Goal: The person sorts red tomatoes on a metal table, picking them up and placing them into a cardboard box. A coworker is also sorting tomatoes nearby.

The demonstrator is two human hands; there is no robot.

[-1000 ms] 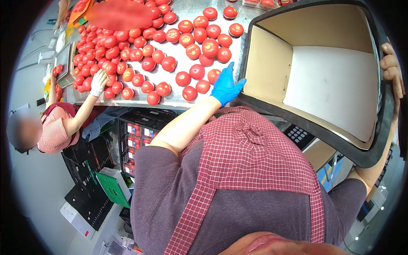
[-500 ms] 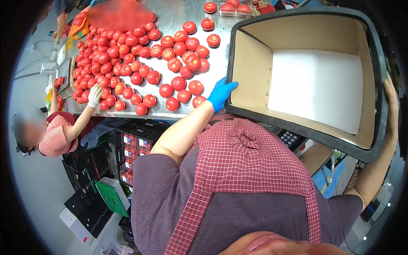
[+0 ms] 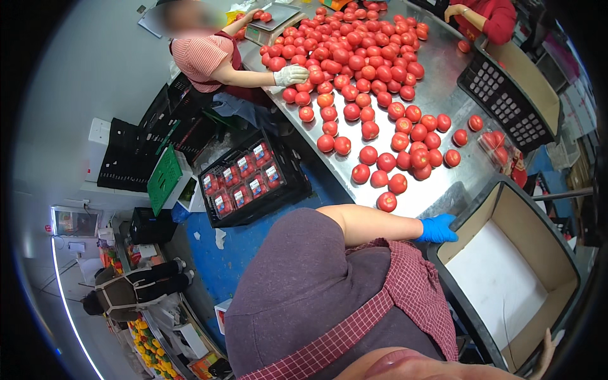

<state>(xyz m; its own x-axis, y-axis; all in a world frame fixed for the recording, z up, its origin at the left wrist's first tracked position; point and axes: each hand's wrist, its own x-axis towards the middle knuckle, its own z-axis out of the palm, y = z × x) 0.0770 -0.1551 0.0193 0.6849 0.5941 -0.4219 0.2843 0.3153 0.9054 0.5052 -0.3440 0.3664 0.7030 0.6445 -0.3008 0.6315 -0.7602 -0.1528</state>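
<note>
Your left hand (image 3: 438, 228), in a blue glove, rests on the near edge of the steel table (image 3: 443, 101), fingers curled over the near rim of the black crate (image 3: 500, 278) where crate and table meet; it grips that rim and holds no tomato. Your right hand (image 3: 546, 354) shows only as a sliver at the lower right, against the crate's far corner; you cannot tell from here whether it grips or lies loose.

The crate sits just in front of you, tilted against the table's edge, lined with brown cardboard on its walls and a white sheet on its floor.

Nearest your left hand, a single red tomato (image 3: 387, 201) lies on the table close to the edge, just apart from the glove. Beyond it a loose cluster of tomatoes (image 3: 405, 152) spreads up the table, thickening into a dense heap of tomatoes (image 3: 348, 44) at the far end.

Across the table a second black crate (image 3: 506, 107) stands with its perforated side toward you. A co-worker in a striped top reaches a white-gloved hand (image 3: 291, 76) into the heap; another person's hand (image 3: 455, 11) shows at the far edge, in a red sleeve.

On the blue floor to your left stands a black tray of packed tomato punnets (image 3: 244, 180), with a green crate (image 3: 166, 177) beside it.
</note>
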